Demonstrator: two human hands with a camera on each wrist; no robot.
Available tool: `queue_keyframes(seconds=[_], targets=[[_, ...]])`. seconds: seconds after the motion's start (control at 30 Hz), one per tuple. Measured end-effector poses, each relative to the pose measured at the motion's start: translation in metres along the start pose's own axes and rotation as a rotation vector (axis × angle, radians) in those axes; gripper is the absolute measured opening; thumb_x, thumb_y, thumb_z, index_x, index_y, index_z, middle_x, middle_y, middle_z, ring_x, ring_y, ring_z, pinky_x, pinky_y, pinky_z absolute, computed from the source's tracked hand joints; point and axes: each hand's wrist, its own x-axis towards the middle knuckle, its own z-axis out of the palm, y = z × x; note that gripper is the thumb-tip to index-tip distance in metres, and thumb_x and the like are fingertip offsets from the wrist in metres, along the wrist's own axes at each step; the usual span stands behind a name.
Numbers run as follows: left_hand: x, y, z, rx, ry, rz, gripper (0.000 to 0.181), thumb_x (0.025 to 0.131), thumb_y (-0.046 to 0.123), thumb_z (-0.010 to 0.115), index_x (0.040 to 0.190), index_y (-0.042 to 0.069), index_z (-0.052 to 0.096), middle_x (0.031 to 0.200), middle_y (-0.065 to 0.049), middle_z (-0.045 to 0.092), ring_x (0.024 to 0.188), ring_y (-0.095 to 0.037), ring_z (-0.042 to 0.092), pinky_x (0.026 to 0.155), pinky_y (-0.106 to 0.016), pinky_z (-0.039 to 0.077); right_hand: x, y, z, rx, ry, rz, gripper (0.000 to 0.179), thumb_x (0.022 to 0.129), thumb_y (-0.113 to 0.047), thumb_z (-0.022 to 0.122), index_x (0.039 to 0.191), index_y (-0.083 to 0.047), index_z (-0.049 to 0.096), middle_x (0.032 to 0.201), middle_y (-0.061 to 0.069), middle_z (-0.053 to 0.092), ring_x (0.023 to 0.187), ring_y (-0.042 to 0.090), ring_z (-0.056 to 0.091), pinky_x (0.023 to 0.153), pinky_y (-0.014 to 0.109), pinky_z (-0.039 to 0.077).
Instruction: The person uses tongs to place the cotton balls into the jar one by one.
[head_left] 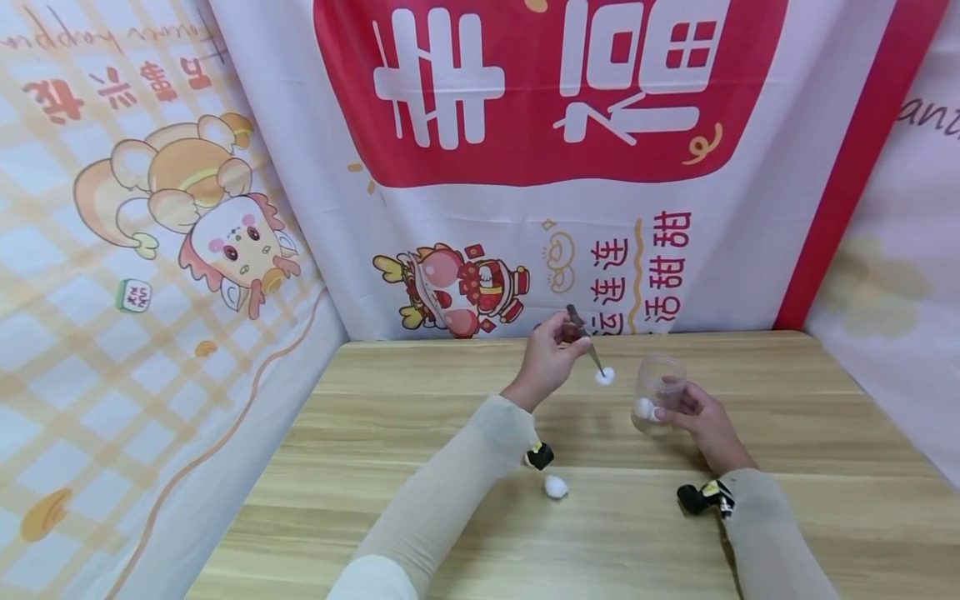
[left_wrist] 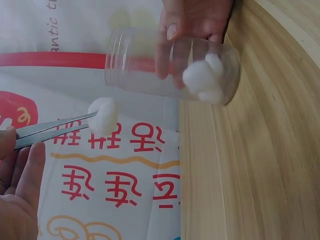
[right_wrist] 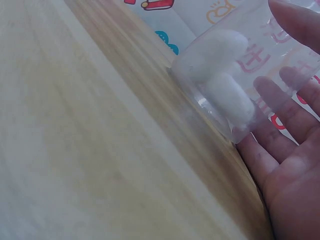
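My left hand [head_left: 550, 354] pinches a pair of metal tweezers [left_wrist: 55, 129], whose tips hold a white cotton ball [left_wrist: 103, 116] in the air, left of the jar in the head view. My right hand [head_left: 705, 421] grips a clear plastic jar [head_left: 660, 375] around its side, thumb on one side and fingers on the other. Several cotton balls [right_wrist: 225, 75] lie inside at the jar's bottom. In the left wrist view the jar's mouth is near the held cotton ball, apart from it. One more cotton ball [head_left: 556, 487] lies on the table near the left forearm.
The wood-grain table [head_left: 360, 467] runs back to a printed cloth wall [head_left: 465, 217]. Another patterned cloth [head_left: 150, 333] hangs along the left side. Dark wrist cameras [head_left: 697, 498] sit on the sleeves close to the table.
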Motion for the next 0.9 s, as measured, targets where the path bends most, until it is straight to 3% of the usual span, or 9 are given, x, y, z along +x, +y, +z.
queue_keyframes(seconds=[0.17, 0.4, 0.5, 0.8, 0.9], targets=[[0.002, 0.006, 0.008, -0.016, 0.000, -0.010, 0.021, 0.088, 0.002, 0.070, 0.107, 0.009, 0.063, 0.091, 0.002, 0.065, 0.085, -0.010, 0.064, 0.073, -0.026, 0.057, 0.002, 0.001, 0.000, -0.008, -0.004, 0.009, 0.072, 0.087, -0.030, 0.074, 0.146, -0.008, 0.039, 0.147, 0.018, 0.043, 0.129, 0.021, 0.046, 0.091, 0.011, 0.041], [0.012, 0.014, 0.018, -0.025, 0.020, 0.051, 0.020, 0.088, 0.002, 0.070, 0.106, 0.006, 0.062, 0.092, -0.002, 0.065, 0.085, -0.009, 0.064, 0.074, -0.025, 0.057, 0.007, 0.002, -0.003, -0.013, 0.004, 0.002, 0.070, 0.088, -0.030, 0.074, 0.146, -0.010, 0.039, 0.145, 0.015, 0.045, 0.128, 0.018, 0.047, 0.092, 0.012, 0.041], [0.014, 0.017, 0.020, -0.038, 0.020, 0.043, 0.022, 0.088, 0.001, 0.070, 0.107, 0.007, 0.062, 0.093, -0.003, 0.065, 0.086, -0.008, 0.064, 0.075, -0.025, 0.057, 0.008, 0.002, -0.004, -0.013, 0.003, 0.006, 0.072, 0.088, -0.030, 0.073, 0.147, -0.008, 0.038, 0.145, 0.016, 0.045, 0.127, 0.018, 0.047, 0.092, 0.012, 0.041], [0.010, 0.018, 0.023, -0.068, 0.024, 0.013, 0.022, 0.087, 0.003, 0.071, 0.106, 0.012, 0.063, 0.092, 0.002, 0.065, 0.086, -0.009, 0.064, 0.075, -0.025, 0.057, 0.004, -0.001, -0.002, -0.018, -0.005, 0.042, 0.075, 0.087, -0.033, 0.074, 0.148, -0.010, 0.036, 0.146, 0.015, 0.044, 0.133, 0.028, 0.042, 0.108, 0.035, 0.037], [0.011, 0.019, 0.024, -0.085, 0.020, 0.012, 0.023, 0.088, 0.003, 0.070, 0.107, 0.011, 0.062, 0.093, 0.002, 0.065, 0.086, -0.010, 0.064, 0.075, -0.025, 0.057, 0.003, 0.000, -0.001, -0.023, -0.001, 0.043, 0.074, 0.088, -0.033, 0.073, 0.148, -0.011, 0.036, 0.146, 0.014, 0.045, 0.130, 0.023, 0.046, 0.102, 0.027, 0.041]])
